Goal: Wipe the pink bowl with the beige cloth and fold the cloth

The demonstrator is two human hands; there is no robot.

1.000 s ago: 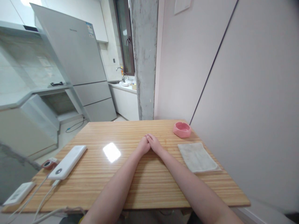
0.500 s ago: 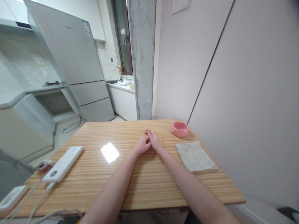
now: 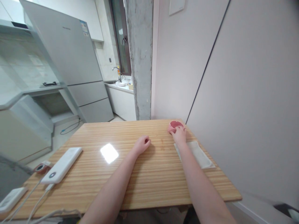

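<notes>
A pink ashtray with a notched rim stands near the far right corner of the wooden table. My right hand reaches over its near side, thumb and fingers gripping the rim and covering part of it. Under my right wrist lies a folded greyish-white cloth, partly hidden by the forearm. My left hand rests on the table near the middle, curled into a loose fist with nothing visible in it.
A white power bank with a cable plugged in lies at the left of the table. Near it are a small reddish-brown object and a white power strip. A wall runs along the table's right side.
My right hand has left my left hand, moved right and forward, and taken hold of the ashtray's rim. My left hand stays in nearly the same place, closed.
</notes>
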